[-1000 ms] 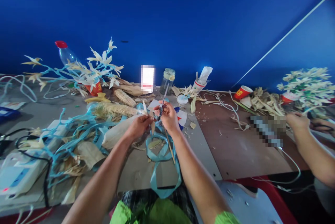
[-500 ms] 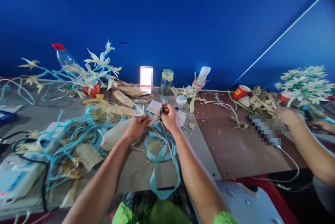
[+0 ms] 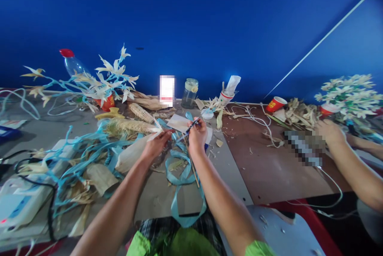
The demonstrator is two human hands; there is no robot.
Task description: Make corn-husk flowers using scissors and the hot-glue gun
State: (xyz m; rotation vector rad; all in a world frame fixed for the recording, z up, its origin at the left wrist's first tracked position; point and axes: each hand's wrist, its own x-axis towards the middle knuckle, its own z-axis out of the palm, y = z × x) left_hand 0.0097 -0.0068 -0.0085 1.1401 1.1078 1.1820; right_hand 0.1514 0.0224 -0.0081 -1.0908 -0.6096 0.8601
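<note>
While your L hand (image 3: 158,143) pinches a pale flower (image 3: 157,125), prob. dry husk, your R hand (image 3: 198,136) is curled round a dark tool (image 3: 192,126), prob. scissors. The flower sticks up past your L fingers, near the mid. of the table (image 3: 154,200). You prob. pinch it low b/c the thin tips would bend if you squeezed them. The tool's tip points up and off to the R, away from the flower, so I'd guess nothing's being snipped this sec. Can't tell if its blades are apart; too small.

Your hands are near each other but not touching, prob. so stuff can pass btwn them w/o a long reach. A thin stick (image 3: 194,166) slants down by your R wrist. Blue ribbon (image 3: 188,221) lies in loops btwn your arms, w/ one loop hanging by the table's edge, maybe b/c it's too long to lie flat.

A white card (image 3: 177,121) lies just past your hands. A husk sheet (image 3: 131,156) is by your L wrist, prob. kept close for easy grabbing. Further back, a red cup (image 3: 107,103) holds up a flower branch (image 3: 113,68), prob. so the petals don't get squashed.
</note>
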